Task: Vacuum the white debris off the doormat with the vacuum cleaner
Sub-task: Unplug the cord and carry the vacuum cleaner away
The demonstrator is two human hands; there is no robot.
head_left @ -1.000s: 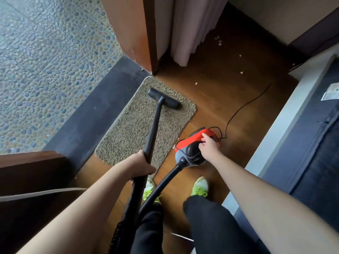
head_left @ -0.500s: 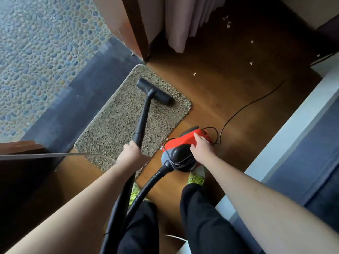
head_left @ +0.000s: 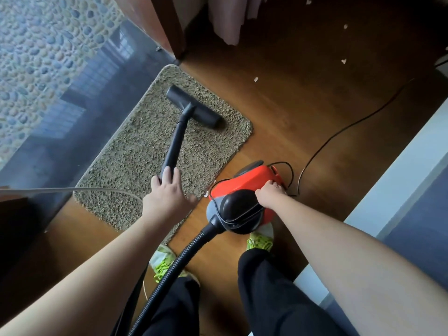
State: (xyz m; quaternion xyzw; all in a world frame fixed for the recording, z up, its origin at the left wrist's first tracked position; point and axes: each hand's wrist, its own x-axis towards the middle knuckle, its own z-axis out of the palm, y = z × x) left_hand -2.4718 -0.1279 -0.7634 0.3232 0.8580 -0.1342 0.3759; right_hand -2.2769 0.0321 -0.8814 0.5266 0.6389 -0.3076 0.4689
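My left hand (head_left: 167,195) grips the black wand (head_left: 175,144); its nozzle (head_left: 194,107) rests near the doormat's (head_left: 135,161) far edge. My right hand (head_left: 270,192) clutches the red vacuum cleaner (head_left: 244,195), hiding its handle.

shaggy doormat (head_left: 155,151), glossy plastic vacuum cleaner (head_left: 247,185)

Right hand (head_left: 270,194) fingertips hidden (behind vacuum body (head_left: 244,190)); wand's lower end covered.
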